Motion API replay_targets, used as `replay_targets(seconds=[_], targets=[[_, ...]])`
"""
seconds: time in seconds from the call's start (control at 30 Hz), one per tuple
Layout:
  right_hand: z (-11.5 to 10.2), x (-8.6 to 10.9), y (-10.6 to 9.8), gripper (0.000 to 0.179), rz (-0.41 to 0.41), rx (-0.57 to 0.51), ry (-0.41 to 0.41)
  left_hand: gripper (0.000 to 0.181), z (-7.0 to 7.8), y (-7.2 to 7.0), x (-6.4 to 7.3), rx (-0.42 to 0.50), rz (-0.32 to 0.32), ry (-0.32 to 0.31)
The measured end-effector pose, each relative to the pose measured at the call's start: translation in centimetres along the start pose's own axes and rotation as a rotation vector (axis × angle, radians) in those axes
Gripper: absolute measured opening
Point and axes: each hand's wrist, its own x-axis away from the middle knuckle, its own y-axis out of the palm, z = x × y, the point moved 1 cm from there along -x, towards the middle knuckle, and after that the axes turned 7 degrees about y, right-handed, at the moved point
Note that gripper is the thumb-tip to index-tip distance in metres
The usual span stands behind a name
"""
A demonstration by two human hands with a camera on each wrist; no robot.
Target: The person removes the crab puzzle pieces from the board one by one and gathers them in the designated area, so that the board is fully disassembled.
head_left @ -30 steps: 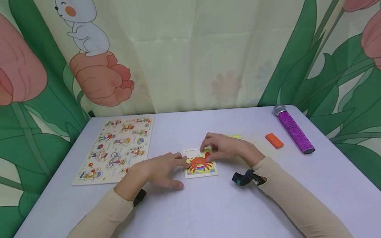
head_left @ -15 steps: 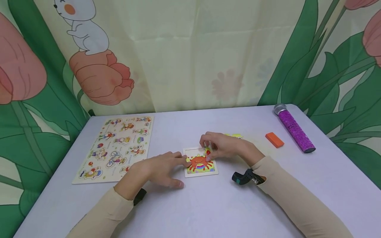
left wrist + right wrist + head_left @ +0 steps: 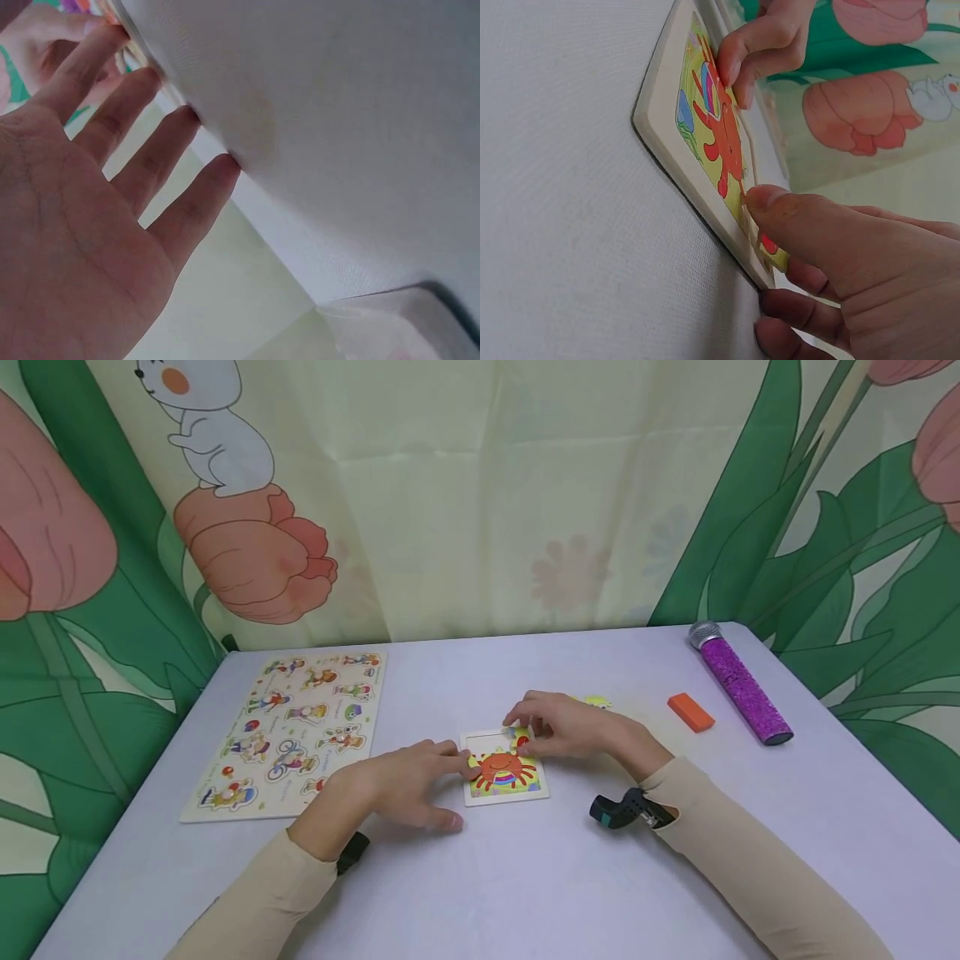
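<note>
Head | red crab puzzle (image 3: 504, 772), pale-framed | right grip (image 3: 566, 727) pinches piece (image 3: 771, 246) | left grip (image 3: 412, 783) outstretched

My puzzle (image 3: 504, 771): red-orange crab, rainbow belly, yellow-green ground, off-white frame (image 3: 510, 801). Far-right piece (image 3: 778, 259) red on yellow-green. My sleeves (image 3: 757, 856) plain beige, wristbands (image 3: 621, 810) black. Left board (image 3: 273, 731) off-white, multicoloured figures. Right block (image 3: 691, 712) orange; mic (image 3: 742, 683) glittery purple, silver head. Table (image 3: 525, 885) plain white. Far curtain (image 3: 450, 527) cream, pink tulips, green leaves.

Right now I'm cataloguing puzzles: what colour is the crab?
The crab is mostly orange-red, clearest in head view.
</note>
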Motion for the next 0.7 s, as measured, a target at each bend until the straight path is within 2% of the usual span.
replay_targets(seconds=[0.37, 0.5, 0.7], targets=[[0.1, 1.2, -0.8, 0.045, 0.084, -0.037, -0.030, 0.060, 0.3, -0.1, -0.4, -0.001, 0.004, 0.006], [0.4, 1.6, -0.9, 0.045, 0.137, -0.051, -0.063, 0.059, 0.4, -0.2, -0.6, -0.005, 0.009, 0.007], [0.4, 1.9, -0.9, 0.044, 0.169, -0.075, -0.119, 0.059, 0.5, 0.0, -0.1, -0.011, 0.009, -0.011]])
